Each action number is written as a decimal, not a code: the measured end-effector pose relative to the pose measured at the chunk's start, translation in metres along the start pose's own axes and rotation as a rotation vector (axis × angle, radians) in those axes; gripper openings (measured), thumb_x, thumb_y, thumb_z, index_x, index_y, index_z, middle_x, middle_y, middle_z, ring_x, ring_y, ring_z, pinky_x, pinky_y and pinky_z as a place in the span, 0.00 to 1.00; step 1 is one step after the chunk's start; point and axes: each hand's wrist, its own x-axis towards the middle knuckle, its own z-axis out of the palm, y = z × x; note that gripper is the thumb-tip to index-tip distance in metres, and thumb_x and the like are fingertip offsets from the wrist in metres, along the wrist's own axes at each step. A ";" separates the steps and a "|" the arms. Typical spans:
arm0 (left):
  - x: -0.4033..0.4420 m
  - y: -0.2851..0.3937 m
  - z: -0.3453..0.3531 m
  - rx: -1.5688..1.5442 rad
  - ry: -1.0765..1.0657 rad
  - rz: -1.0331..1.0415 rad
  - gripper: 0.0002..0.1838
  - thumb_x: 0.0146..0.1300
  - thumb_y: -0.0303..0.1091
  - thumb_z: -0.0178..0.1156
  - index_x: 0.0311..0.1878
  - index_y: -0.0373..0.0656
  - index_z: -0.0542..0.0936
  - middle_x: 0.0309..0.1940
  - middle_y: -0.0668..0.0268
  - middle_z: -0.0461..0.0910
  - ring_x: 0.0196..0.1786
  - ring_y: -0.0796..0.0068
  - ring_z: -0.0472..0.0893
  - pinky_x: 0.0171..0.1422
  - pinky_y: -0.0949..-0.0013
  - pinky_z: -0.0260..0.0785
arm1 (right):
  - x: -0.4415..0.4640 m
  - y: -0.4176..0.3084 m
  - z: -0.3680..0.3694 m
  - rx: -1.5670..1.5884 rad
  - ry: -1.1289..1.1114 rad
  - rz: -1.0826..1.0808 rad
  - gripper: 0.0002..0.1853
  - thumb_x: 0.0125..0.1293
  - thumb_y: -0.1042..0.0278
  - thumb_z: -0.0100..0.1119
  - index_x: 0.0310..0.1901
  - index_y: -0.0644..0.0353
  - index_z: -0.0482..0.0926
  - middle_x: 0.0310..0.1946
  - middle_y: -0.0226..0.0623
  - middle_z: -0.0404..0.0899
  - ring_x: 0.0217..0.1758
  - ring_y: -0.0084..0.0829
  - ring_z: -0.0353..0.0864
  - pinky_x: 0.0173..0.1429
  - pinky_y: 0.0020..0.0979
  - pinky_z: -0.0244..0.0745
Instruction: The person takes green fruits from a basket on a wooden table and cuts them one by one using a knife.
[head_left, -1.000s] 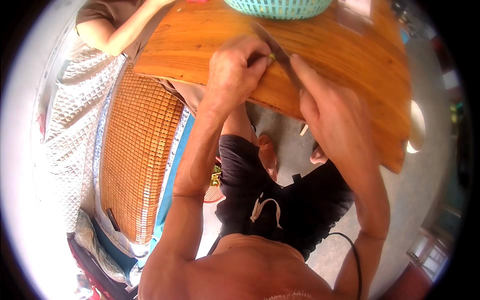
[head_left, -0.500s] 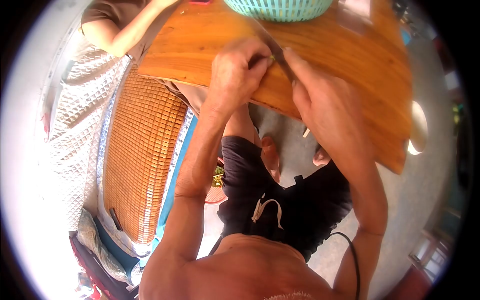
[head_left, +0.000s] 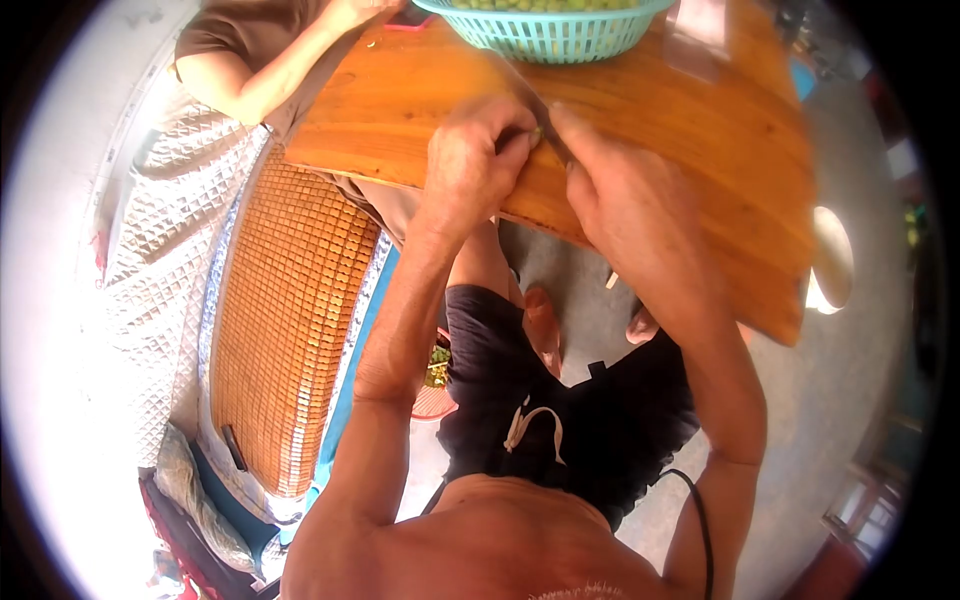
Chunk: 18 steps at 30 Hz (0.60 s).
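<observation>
At the near edge of the bench [head_left: 740,150], head view: I have my left hand [head_left: 462,160] with thumb and index finger pinched on a small green piece [head_left: 538,133], only a bit of it showing. The other left fingers are curled in. My right hand [head_left: 645,205] has its fingers wrapped on a knife [head_left: 536,103], index finger stretched toward the blade, handle hidden under the palm. Blade slants toward the far left, right beside the piece; can't tell whether they touch. Tip is blurred.

Far side, a teal basket [head_left: 560,45] with green fruit [head_left: 580,4] in it. Far left, another person [head_left: 245,90], forearm near the bench edge, next to a red item [head_left: 405,27]. Low on the floor, left of my knee, a red basket [head_left: 435,403] with green bits [head_left: 438,368].

Handling, my judgement: piece looks light and small, probably firm outside, maybe slick once wet, easy to squash or lose. Best hold is a light pinch on its left side, fingertips tucked off the edge. Knife reads thin, stiff, fairly light; take it by the handle, index finger kept clear of the cutting edge.
</observation>
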 end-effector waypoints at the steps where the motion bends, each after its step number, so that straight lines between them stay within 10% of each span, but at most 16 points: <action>1: 0.000 0.000 0.000 0.003 0.004 0.007 0.07 0.61 0.27 0.71 0.42 0.40 0.85 0.37 0.59 0.85 0.41 0.60 0.85 0.48 0.63 0.78 | 0.001 0.000 0.001 0.002 0.020 -0.022 0.24 0.68 0.71 0.55 0.66 0.52 0.77 0.32 0.56 0.83 0.37 0.58 0.84 0.43 0.53 0.77; 11: 0.001 -0.003 0.004 -0.024 0.019 -0.054 0.06 0.61 0.29 0.70 0.40 0.42 0.84 0.37 0.58 0.85 0.41 0.58 0.85 0.48 0.60 0.78 | -0.025 0.014 -0.007 0.166 0.054 0.001 0.26 0.68 0.74 0.55 0.68 0.53 0.75 0.39 0.58 0.83 0.40 0.60 0.83 0.46 0.52 0.78; 18: 0.031 -0.038 -0.020 0.131 -0.007 -0.188 0.11 0.63 0.37 0.72 0.43 0.40 0.87 0.36 0.55 0.89 0.40 0.64 0.89 0.49 0.65 0.79 | -0.089 0.062 -0.050 0.592 0.232 0.322 0.27 0.74 0.75 0.52 0.74 0.53 0.73 0.32 0.34 0.82 0.23 0.20 0.74 0.30 0.23 0.69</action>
